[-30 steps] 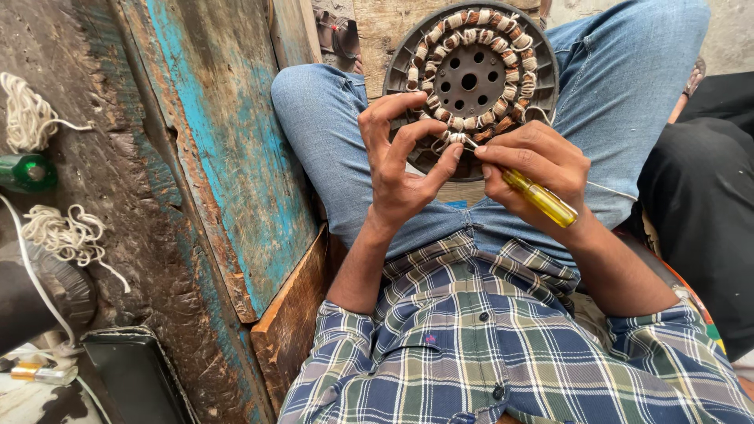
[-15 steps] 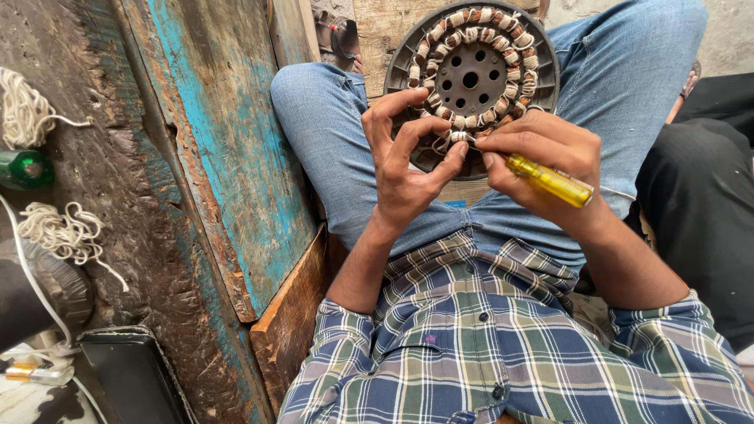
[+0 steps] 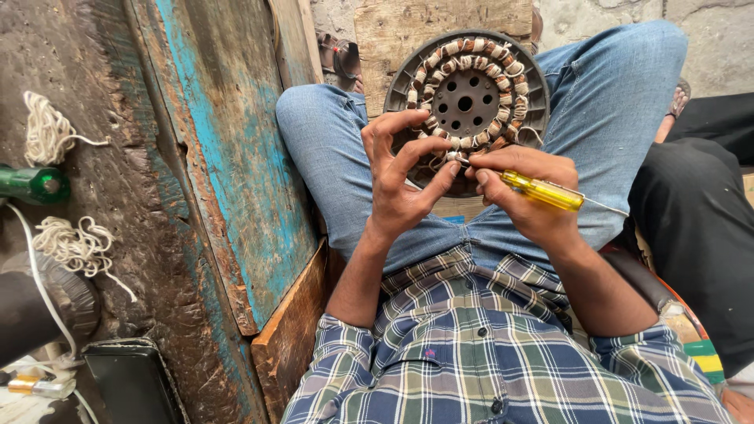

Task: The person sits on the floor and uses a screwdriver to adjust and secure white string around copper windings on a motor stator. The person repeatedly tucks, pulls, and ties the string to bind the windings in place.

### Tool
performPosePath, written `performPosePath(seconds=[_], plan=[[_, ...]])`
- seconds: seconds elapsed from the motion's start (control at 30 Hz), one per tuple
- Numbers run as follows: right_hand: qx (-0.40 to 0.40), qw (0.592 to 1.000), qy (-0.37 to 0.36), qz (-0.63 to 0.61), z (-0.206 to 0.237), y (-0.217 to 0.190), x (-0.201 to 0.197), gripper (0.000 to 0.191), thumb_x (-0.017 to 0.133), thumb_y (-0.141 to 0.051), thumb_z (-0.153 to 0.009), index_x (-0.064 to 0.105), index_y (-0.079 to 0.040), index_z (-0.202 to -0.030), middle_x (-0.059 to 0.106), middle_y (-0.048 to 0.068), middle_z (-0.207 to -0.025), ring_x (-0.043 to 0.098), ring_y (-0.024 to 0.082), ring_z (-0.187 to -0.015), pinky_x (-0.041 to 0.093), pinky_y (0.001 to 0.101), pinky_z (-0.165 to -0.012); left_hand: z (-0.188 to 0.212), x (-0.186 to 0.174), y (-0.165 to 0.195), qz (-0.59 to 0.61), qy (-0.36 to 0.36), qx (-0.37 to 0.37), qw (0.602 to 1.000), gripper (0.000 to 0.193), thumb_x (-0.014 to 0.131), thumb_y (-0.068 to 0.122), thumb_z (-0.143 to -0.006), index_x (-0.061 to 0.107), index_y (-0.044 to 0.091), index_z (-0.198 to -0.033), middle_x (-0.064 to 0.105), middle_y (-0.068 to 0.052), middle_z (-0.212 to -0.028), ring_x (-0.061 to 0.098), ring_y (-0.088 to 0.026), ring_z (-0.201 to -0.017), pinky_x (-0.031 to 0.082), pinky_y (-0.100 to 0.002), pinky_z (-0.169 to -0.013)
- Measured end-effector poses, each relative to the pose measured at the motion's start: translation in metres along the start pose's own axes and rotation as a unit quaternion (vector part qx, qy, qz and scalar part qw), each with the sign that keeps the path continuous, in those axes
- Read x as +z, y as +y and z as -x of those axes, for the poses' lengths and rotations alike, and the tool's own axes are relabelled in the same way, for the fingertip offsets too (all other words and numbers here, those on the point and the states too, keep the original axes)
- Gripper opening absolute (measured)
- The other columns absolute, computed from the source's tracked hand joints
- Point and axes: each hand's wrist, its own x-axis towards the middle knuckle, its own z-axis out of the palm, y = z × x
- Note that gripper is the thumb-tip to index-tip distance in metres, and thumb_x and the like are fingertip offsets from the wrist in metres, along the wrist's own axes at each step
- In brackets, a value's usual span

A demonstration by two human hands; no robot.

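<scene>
Fan stator (image 3: 468, 100), propped between knees at 12 o'clock: likely heavy, rigid, windings fragile, best gripped by rim; left hand (image 3: 400, 177) fingers spread on coils, right hand (image 3: 525, 192) closed around yellow screwdriver (image 3: 543, 191).

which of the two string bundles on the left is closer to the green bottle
The upper off-white string bundle, lying just above the green bottle. The lower frayed string bundle sits farther below it.
</scene>
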Motion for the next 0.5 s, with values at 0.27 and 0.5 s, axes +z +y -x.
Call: performPosePath(seconds=[0.27,0.5], plan=[[-0.051,0.997,0.006,0.061,0.001,-0.006,0.002,0.021,0.075,0.000,-0.091,0.075,0.000,-0.112,0.075,0.013,-0.100,0.073,0.017,-0.086,0.057,0.0258,-0.076,-0.005,-0.001,0.000,0.005,0.006,0.025,1.000,0.024,0.083,0.015,-0.082,0.076,0.018,-0.105,0.055,-0.003,-0.139,0.045,-0.027,-0.135,0.035,-0.040,-0.116],[-0.042,0.998,-0.028,0.026,-0.006,-0.003,-0.004,0.019,0.075,0.000,-0.092,0.075,-0.001,-0.111,0.076,0.012,-0.098,0.074,0.016,-0.082,0.058,0.0253,-0.075,-0.005,-0.006,-0.001,0.003,-0.010,0.029,1.000,0.024,0.083,0.016,-0.083,0.077,0.019,-0.106,0.055,-0.002,-0.139,0.044,-0.027,-0.135,0.036,-0.040,-0.115]])
